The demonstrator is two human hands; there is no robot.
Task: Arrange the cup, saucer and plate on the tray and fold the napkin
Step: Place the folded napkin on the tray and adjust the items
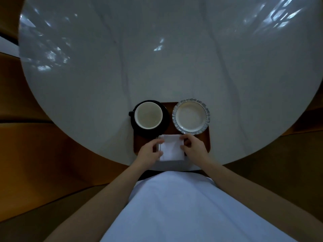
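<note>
A brown wooden tray (205,143) lies at the near edge of the table. On its far left a black cup (148,115) with a pale inside stands on a black saucer (165,123), handle pointing left. To the right sits a pale plate (191,117) with a fluted blue-grey rim. A white napkin (172,148), folded to a small square, rests on the tray's near part. My left hand (150,151) grips the napkin's left edge. At the napkin's right edge, my right hand (194,147) pinches it between thumb and fingers.
The round white marble table (157,58) stretches far beyond the tray. Wooden floor (35,145) shows on both sides. My pale blue garment (174,206) fills the bottom of the view.
</note>
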